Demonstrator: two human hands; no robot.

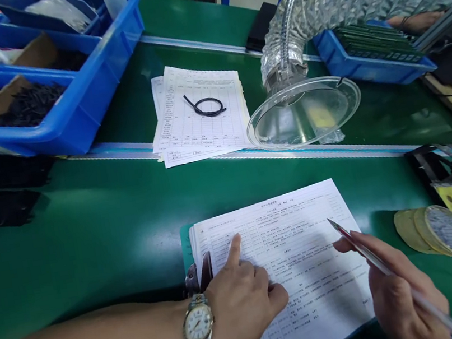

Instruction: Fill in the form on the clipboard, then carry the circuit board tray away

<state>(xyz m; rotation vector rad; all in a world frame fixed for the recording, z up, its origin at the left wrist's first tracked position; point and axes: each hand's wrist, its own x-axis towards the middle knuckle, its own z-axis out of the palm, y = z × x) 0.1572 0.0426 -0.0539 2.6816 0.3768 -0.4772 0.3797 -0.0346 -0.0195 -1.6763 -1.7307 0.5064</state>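
two hands are on the job here, and both are yours. going left to right: at your ten o'clock sit the blue bins [74, 118] of small dark parts, well apart from your hands; at twelve o'clock, across the conveyor rail, lies a second stack of papers [203, 133] with a black cable loop [206, 106] on top, and just to its right hangs the clear hood [302, 112] of the foil duct. your left hand [240, 297], a wristwatch [197, 324] on its wrist, is loosely curled and grasps nothing; its index finger is stretched out and pressed to the printed form [307, 259] near the sheet's left edge. that form rests on a clipboard right in front of you, its long axis running from about seven o'clock to one o'clock. your right hand [392, 292] is closed around a pen [371, 261], the tip aimed toward eleven o'clock and hovering just above the form's right half, near its right edge. the sheet lies between your hands, so the pen hand is the nearer one to the right columns. at three o'clock, a tape roll [443, 230] lies flat on the mat, just beside your right hand.
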